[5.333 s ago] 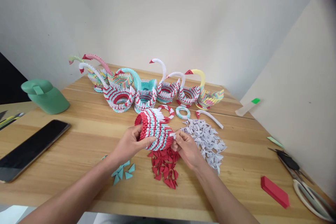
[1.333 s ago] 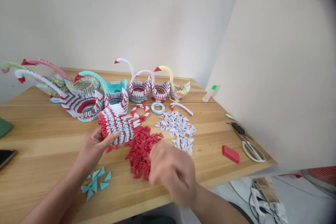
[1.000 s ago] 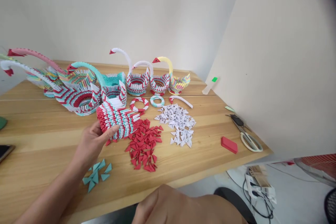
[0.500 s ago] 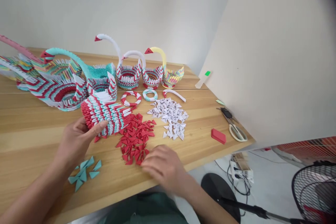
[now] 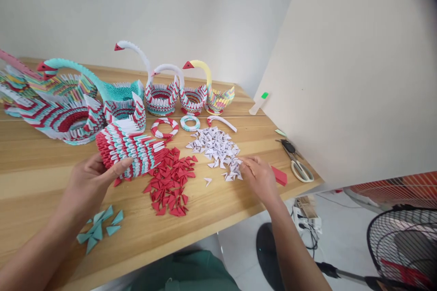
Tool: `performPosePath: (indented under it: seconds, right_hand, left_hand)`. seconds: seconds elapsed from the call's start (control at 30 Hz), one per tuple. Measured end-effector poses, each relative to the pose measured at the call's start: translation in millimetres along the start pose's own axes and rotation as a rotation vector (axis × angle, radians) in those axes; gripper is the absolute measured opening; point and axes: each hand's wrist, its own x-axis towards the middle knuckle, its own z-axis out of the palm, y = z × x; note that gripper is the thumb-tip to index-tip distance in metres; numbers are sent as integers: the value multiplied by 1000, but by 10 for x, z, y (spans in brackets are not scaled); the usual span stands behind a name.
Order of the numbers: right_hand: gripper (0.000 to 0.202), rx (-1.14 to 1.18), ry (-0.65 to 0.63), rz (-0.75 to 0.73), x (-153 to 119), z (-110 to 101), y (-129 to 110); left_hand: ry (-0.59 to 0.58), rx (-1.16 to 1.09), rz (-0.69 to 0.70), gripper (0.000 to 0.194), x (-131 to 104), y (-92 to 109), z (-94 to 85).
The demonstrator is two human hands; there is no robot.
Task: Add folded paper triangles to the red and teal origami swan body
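Observation:
My left hand point(image 5: 97, 177) grips a tilted body of folded paper pieces point(image 5: 128, 150) in red, white and light blue, thumb across its near side. At the right edge of the white paper triangles point(image 5: 216, 143), my right hand point(image 5: 257, 175) touches the pile with its fingers drawn together; whatever might be between the fingertips is too small to tell. Red paper triangles point(image 5: 172, 182) lie heaped between the hands. One loose white piece point(image 5: 207, 181) rests apart from the white pile. Teal triangles point(image 5: 97, 232) lie near my left forearm.
Finished paper swans point(image 5: 162, 100) line the back of the table. In front of them are a red-and-white ring point(image 5: 155, 126), a light-blue-and-white ring point(image 5: 190, 129) and a curved white neck point(image 5: 222, 121). Scissors point(image 5: 302, 172) and a red block point(image 5: 280, 176) lie right; a fan point(image 5: 403, 245) stands beyond.
My right hand has moved right and away from me, from the red pile to the white pile. One white piece now lies apart. My left hand keeps its hold, and the view has shifted slightly.

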Motion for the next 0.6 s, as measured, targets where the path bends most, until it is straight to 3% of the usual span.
performPosePath:
  seconds: [0.3, 0.43, 0.6]
  right_hand:
    - [32, 128, -36, 71, 118, -2, 162]
    - [31, 174, -68, 116, 102, -4, 148]
    - [29, 183, -141, 85, 119, 34, 72]
  left_hand:
    - [11, -26, -43, 34, 1, 23, -15]
    - [17, -58, -50, 36, -12, 61, -4]
    - [-19, -78, -56, 39, 19, -40, -26]
